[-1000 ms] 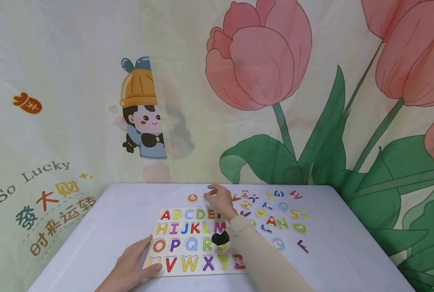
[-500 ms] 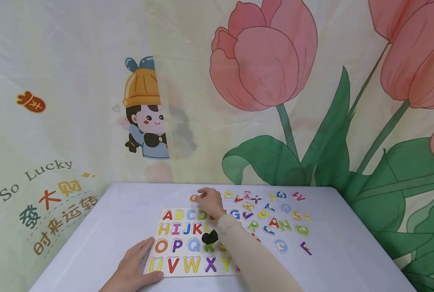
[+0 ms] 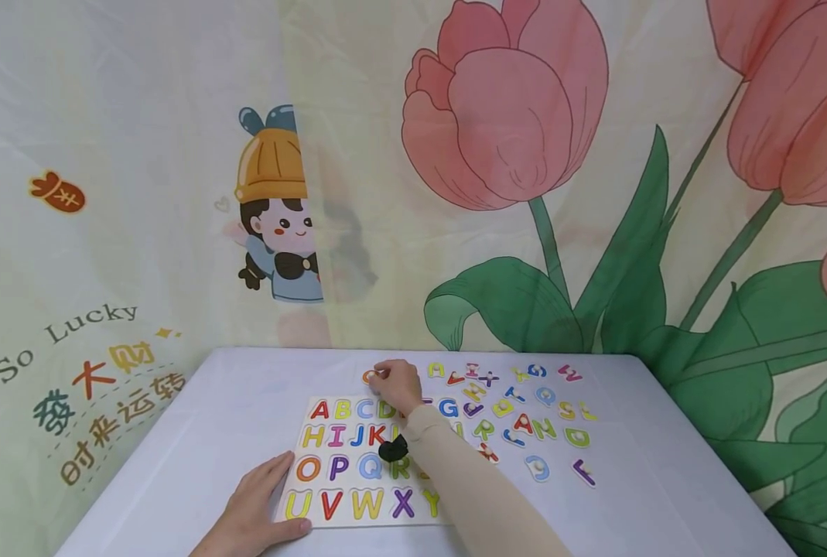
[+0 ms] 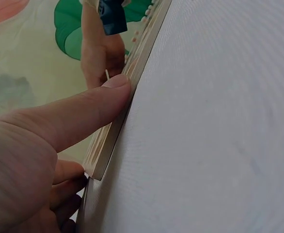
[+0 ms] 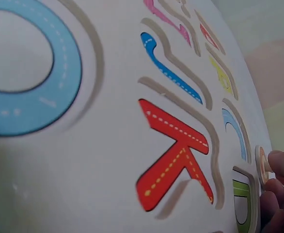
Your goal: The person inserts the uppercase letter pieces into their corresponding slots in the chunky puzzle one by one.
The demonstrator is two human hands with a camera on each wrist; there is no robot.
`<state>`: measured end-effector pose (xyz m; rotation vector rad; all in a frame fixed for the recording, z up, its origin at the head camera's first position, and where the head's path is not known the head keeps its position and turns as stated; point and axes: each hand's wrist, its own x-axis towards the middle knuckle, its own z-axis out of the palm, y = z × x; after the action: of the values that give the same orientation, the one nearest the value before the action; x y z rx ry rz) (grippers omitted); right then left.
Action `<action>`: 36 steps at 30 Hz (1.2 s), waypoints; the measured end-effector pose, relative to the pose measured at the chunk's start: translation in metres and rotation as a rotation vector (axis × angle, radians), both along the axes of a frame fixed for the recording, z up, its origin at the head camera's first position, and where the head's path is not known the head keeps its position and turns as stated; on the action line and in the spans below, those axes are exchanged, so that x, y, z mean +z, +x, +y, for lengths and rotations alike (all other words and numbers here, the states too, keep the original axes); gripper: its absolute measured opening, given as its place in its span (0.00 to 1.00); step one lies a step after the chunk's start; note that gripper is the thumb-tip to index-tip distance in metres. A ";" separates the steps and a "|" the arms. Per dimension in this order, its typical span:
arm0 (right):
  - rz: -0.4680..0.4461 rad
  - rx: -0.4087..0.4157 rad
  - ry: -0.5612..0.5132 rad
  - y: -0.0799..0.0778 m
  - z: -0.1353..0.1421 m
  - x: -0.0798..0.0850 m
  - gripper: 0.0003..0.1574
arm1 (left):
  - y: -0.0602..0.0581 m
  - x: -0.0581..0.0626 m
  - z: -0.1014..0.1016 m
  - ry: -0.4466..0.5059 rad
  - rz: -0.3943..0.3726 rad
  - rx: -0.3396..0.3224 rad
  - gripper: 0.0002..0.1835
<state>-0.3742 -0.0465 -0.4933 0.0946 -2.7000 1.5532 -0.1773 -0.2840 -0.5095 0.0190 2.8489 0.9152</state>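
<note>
Near the table's far side, my right hand (image 3: 399, 387) pinches the small knob of an orange letter O piece (image 5: 262, 165), just past the back edge of the alphabet board (image 3: 350, 486). Its fingers partly cover the piece in the head view. The white board shows printed letters in recessed slots, with blue J (image 5: 173, 73) and red K (image 5: 178, 150) large in the right wrist view. My left hand (image 3: 253, 499) rests at the board's front left corner, thumb (image 4: 93, 104) on the front edge and straight fingers along the left side. My right forearm hides part of the board.
Several loose letter pieces lie to the right and behind the board, among them a red A (image 3: 522, 424), a green N (image 3: 544, 429) and a purple F (image 3: 583, 473). A printed cloth (image 3: 385, 232) hangs behind the white table (image 3: 664, 480).
My right hand has moved left from near a yellow piece to the orange O and now pinches its knob. The left hand keeps its place at the board; the head view has shifted slightly.
</note>
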 end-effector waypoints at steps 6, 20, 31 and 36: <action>0.042 -0.043 0.081 -0.002 -0.005 -0.004 0.14 | -0.002 -0.001 0.002 -0.007 0.012 0.009 0.68; 0.122 -0.092 0.129 -0.009 -0.009 -0.013 0.06 | 0.002 -0.002 0.002 -0.001 0.043 -0.014 0.66; 0.184 0.166 0.228 -0.010 0.010 -0.003 0.08 | -0.001 0.002 0.003 -0.006 -0.013 0.033 0.68; 0.224 0.244 0.293 -0.014 0.015 -0.002 0.07 | 0.000 0.002 0.003 -0.013 0.017 0.021 0.68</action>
<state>-0.3880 -0.0318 -0.4949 0.5859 -2.7896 1.0965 -0.1771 -0.2810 -0.5079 -0.0047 2.8756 0.9049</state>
